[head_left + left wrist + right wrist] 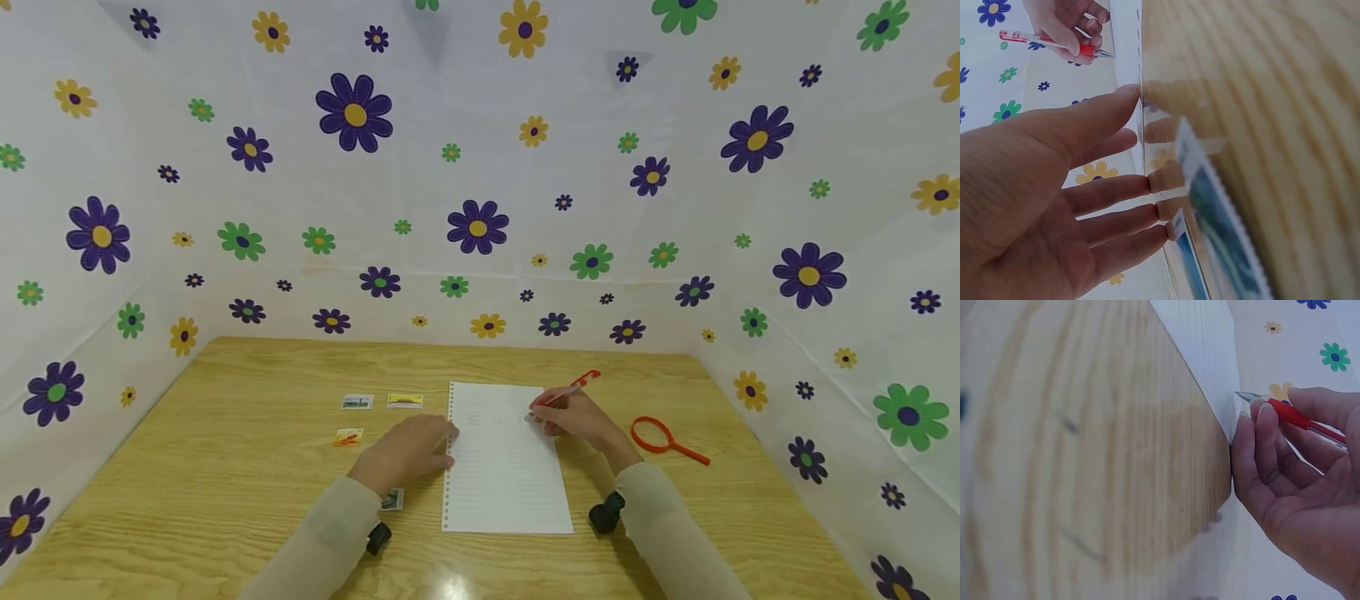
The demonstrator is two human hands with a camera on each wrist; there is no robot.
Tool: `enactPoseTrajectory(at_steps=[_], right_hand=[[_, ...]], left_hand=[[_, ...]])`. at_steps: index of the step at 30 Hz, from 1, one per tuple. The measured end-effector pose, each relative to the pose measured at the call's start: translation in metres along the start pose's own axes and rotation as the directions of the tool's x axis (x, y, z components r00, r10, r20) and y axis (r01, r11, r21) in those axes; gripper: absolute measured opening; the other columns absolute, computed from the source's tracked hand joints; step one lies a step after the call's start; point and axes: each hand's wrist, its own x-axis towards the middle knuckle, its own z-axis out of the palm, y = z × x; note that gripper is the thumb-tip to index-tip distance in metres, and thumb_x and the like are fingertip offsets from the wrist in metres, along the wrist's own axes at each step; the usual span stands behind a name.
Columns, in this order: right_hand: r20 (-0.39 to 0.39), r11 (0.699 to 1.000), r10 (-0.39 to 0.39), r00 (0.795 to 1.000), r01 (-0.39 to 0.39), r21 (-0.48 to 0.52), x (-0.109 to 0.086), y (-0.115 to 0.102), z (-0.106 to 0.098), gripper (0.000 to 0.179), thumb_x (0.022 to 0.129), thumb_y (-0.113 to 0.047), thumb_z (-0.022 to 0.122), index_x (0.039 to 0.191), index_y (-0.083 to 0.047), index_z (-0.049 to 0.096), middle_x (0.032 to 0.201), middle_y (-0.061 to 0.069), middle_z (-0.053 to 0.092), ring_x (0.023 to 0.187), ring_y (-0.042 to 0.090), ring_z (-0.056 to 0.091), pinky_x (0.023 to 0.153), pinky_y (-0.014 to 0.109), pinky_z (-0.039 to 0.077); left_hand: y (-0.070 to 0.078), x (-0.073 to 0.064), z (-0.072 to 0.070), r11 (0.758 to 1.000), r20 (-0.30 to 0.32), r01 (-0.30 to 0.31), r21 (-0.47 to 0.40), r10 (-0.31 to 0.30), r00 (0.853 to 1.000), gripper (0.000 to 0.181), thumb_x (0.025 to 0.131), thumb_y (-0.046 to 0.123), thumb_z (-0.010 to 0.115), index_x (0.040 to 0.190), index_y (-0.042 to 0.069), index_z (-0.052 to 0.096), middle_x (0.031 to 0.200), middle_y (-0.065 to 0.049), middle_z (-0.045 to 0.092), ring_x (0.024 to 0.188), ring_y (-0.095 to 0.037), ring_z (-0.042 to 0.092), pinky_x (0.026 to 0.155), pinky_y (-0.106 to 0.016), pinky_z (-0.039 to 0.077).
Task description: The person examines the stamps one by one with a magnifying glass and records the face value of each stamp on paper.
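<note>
A lined sheet of paper (502, 475) with punched holes down its left edge lies on the table, faint writing near its top. My right hand (564, 414) pinches a red pen (1288, 414) between thumb and fingers, its metal tip pointing at the paper's upper right part. The side of that hand rests at the sheet's right edge. My left hand (405, 450) lies at the sheet's left edge, fingers extended, thumb and fingertips touching down there. In the left wrist view its fingers (1116, 225) are spread, holding nothing. Beside it is a stamp (392, 500), partly covered by the wrist.
Further stamps lie left of the paper: a pale one (357, 402), a yellow one (405, 401) and an orange one (348, 437). A red magnifying glass (670, 442) lies right of my right hand. Flower-patterned cloth (480, 275) encloses the wooden table (255, 383) on three sides.
</note>
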Motion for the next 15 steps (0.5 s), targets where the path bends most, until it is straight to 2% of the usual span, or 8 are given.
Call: enactPoseTrajectory(at_steps=[15], right_hand=[[0.016,1.000,0.010,1.000,-0.010,0.017,0.0022,0.0019,-0.0019,0.029,0.103,-0.022,0.063,0.119,0.001,0.070,0.105,0.017,0.071,0.079,0.017,0.061,0.076,0.025,0.058]], left_hand=[[-0.0003,-0.0002,-0.0010,1.000,0.004,0.009,-0.001,-0.009,1.000,0.042,0.096,0.028,0.074,0.133,0.009,0.067,0.137,-0.010,0.067,0.129,-0.030,0.062,0.111,-0.048,0.050]])
